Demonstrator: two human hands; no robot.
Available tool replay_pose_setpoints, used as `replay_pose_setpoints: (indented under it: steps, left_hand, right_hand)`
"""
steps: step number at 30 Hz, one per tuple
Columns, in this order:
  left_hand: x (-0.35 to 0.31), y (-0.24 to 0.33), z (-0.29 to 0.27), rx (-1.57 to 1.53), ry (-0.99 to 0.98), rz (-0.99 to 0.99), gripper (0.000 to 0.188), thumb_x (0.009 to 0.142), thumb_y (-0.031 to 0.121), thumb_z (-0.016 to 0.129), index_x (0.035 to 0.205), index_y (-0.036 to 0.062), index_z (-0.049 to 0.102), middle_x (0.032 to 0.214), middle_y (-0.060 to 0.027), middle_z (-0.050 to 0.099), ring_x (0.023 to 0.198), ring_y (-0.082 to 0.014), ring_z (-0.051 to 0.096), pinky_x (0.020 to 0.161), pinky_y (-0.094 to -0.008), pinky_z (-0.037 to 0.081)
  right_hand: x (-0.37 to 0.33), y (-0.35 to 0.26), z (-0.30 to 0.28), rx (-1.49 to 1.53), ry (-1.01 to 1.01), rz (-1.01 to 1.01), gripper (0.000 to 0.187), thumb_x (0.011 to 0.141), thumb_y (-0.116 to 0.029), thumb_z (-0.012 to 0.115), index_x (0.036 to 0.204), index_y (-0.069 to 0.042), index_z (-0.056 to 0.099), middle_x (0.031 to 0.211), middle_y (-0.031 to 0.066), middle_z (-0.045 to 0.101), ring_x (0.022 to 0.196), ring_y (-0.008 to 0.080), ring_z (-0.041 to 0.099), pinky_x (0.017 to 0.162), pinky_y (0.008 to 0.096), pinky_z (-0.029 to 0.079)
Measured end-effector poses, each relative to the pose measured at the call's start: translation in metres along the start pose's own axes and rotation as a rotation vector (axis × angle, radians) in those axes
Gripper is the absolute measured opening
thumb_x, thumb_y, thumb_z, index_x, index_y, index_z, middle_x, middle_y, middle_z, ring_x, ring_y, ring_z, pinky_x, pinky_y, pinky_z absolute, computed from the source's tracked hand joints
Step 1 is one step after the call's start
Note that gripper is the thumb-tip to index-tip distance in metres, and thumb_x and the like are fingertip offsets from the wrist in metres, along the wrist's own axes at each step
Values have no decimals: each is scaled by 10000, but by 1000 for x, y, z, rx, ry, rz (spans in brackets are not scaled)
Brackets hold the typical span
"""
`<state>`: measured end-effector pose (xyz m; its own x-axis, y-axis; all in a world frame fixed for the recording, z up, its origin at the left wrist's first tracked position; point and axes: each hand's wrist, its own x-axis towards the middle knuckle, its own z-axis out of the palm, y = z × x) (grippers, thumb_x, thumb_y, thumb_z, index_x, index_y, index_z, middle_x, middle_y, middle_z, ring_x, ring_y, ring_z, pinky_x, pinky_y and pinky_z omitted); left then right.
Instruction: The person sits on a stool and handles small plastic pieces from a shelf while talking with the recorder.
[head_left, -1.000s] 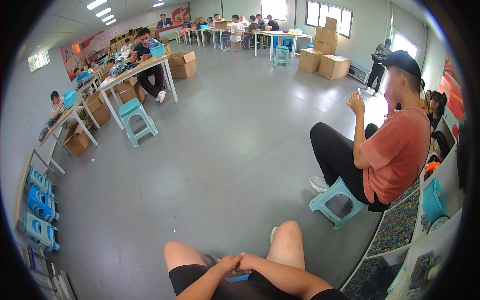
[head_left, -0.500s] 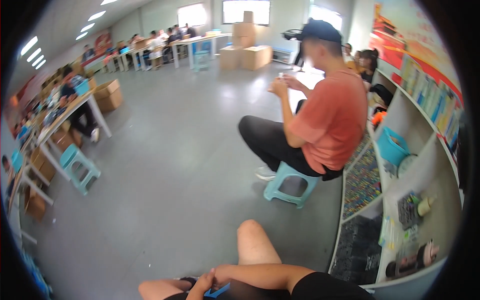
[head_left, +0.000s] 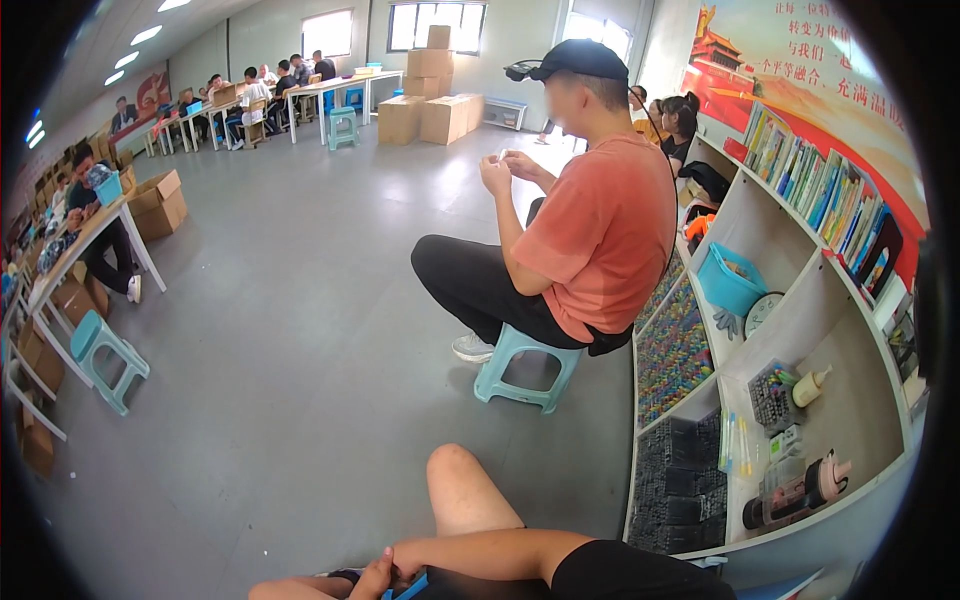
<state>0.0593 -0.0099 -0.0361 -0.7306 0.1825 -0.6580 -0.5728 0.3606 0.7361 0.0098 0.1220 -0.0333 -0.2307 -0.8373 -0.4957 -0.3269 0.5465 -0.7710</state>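
At the bottom edge my left hand (head_left: 372,578) and my right hand (head_left: 408,556) rest together over my lap, touching. The fingers of both look curled and closed. They partly hide one another, so whatever they hold, if anything, does not show. A narrow blue strip (head_left: 408,586) lies just beneath my right wrist; its kind is unclear and I cannot tell if a hand grips it. My right forearm comes across from a black sleeve, above my bare bent knee.
Ahead, a person in an orange shirt (head_left: 610,220) sits on a light-blue plastic stool (head_left: 525,365), hands raised around something small. Along the right stands a white shelf (head_left: 815,345) with books, bins and bottles. Another stool (head_left: 108,360) and tables (head_left: 80,245) are at left; cardboard boxes (head_left: 430,110) stack behind.
The view has turned to the right, so the room, the seated person and my lap sit further left. The picture is sharper. My hands stay together.
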Motion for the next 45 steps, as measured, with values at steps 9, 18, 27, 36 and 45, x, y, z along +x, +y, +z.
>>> replay_pose_setpoints:
  steps: [9,18,27,36,45]
  left_hand:
    - [3,2,-7,34,-47,-65,681,813,555,391,946,-94,544,869,-153,591,780,-216,559,705,-293,451]
    - [-4,23,-4,253,21,7,677,788,582,404,747,-67,594,679,-175,587,665,-236,585,626,-318,451]
    - [23,-14,-4,0,-107,7,540,821,519,410,755,1,547,677,-72,564,597,-151,529,551,-272,434]
    - [5,16,-9,-56,-121,-84,521,789,505,493,811,-8,585,677,-59,542,595,-151,514,535,-273,455]
    - [26,-12,-12,51,-191,-224,626,762,566,482,870,-42,587,702,-66,510,617,-154,501,551,-268,486]
  right_hand:
    - [-16,-15,-13,98,-81,167,137,675,-243,558,699,-120,612,605,70,573,523,199,535,468,353,412]
    - [0,15,13,210,148,46,163,661,-246,581,689,-86,600,592,70,563,537,200,537,507,341,424]
    - [-3,13,9,225,107,-123,194,643,-209,611,760,-55,594,722,87,591,695,210,545,637,333,427]
    - [-2,11,8,83,-2,-112,469,653,-325,660,1012,-51,534,1004,140,553,952,262,502,829,353,388]
    - [0,9,7,85,-156,-102,586,679,-369,627,1161,-78,464,1176,162,457,1096,294,414,920,368,324]
